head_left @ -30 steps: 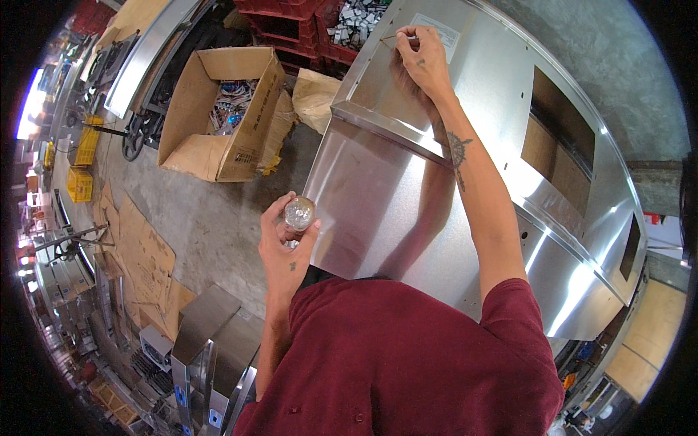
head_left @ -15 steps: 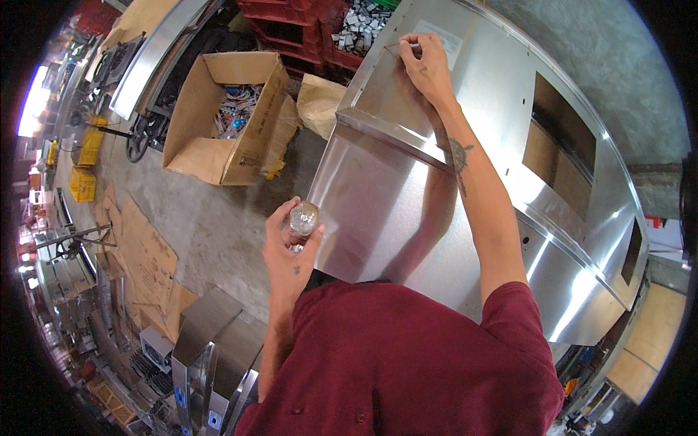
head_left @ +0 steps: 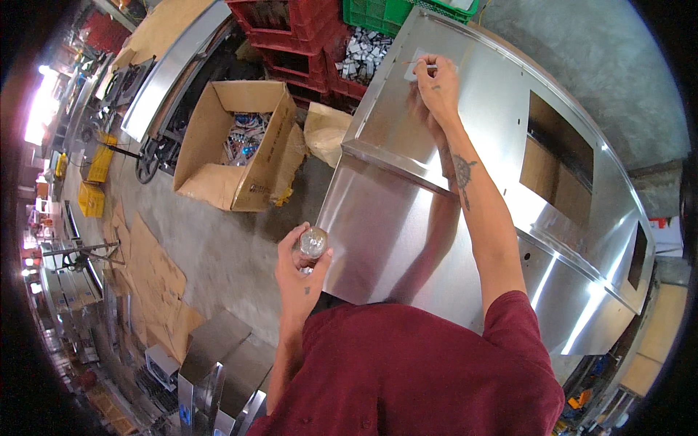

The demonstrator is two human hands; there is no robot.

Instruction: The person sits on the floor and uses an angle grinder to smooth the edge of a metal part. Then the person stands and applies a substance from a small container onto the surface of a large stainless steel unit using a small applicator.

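My left hand [head_left: 297, 270] is closed around a small clear jar [head_left: 313, 243], seen from its round end beside the near left edge of a large sheet-metal housing [head_left: 378, 207]. What the jar contains is too blurred to tell. Farther off, my right hand [head_left: 440, 93] is over the housing's far top panel, with thumb and fingers pinched on a thin stick [head_left: 411, 62]. The stick points left, and its kind cannot be made out. Partly behind the right hand lies a pale label-like patch [head_left: 411, 73] on the metal.
An open cardboard box [head_left: 190, 160] holding wires and small parts stands on the floor at left. Red crates [head_left: 283, 25], one with small metal pieces [head_left: 363, 54], and a green crate [head_left: 371, 14] stand beyond. The housing has a rectangular cutout [head_left: 556, 156].
The whole view has shifted, so the scene sits lower in the picture. My right hand has moved slightly to the right over the panel; my left hand still holds the jar.
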